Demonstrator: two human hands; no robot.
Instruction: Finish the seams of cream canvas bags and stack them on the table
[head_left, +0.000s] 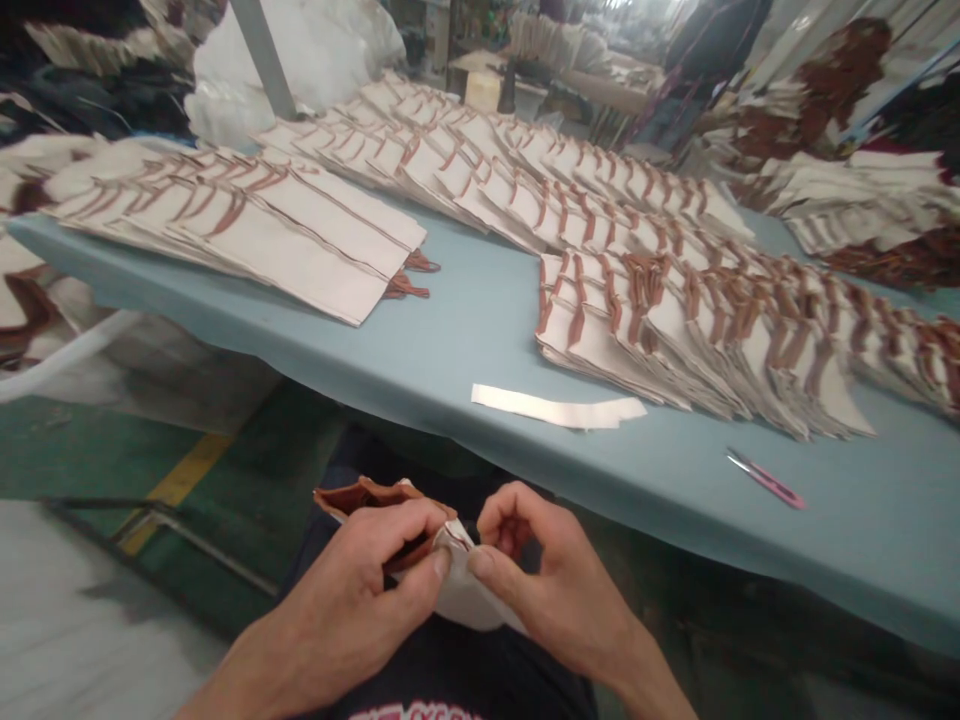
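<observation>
Over my lap I hold a white fabric bag (pixel 472 600) with brown trim along its opening. My left hand (pixel 375 570) is closed on it, thumb and forefinger pinching a white corner beside the brown edge. My right hand (pixel 540 570) is at the same corner, fingers curled and thumb against the cloth; its fingertips are partly hidden. On the blue-covered table (pixel 442 330) ahead lie a white strip (pixel 555 404) and a small pink-handled tool with a metal blade (pixel 765 478).
A stack of similar bags (pixel 300 230) with brown handles lies at the table's left. Long overlapping rows of brown-trimmed bags (pixel 675 310) cover the middle and right. Further back stands a person (pixel 705 60). A dark metal bar (pixel 202 550) is at lower left.
</observation>
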